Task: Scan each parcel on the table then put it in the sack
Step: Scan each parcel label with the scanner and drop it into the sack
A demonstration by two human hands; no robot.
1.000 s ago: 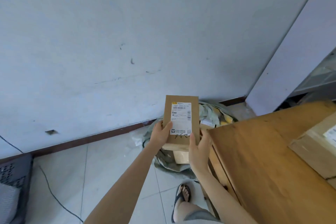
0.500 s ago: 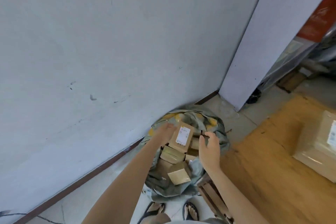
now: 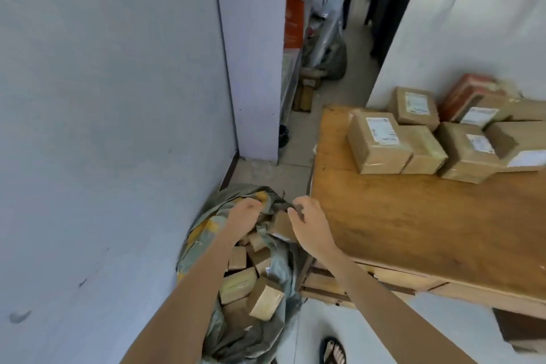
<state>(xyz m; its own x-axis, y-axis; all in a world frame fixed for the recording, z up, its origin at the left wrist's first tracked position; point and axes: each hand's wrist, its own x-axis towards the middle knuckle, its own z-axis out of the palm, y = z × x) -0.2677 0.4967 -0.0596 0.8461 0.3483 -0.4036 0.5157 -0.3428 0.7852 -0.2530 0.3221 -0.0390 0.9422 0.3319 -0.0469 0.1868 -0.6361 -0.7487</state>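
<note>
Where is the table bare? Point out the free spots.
The table is bare wood from its near edge up to the parcels, which crowd the far right end. The sack beside it is packed with boxes.

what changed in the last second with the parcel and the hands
The labelled parcel, held up in both hands a second ago, went down into the sack and was let go. The left hand now reaches to the sack's mouth; the right hand hangs loose above it. Sack and table stayed put.
</note>
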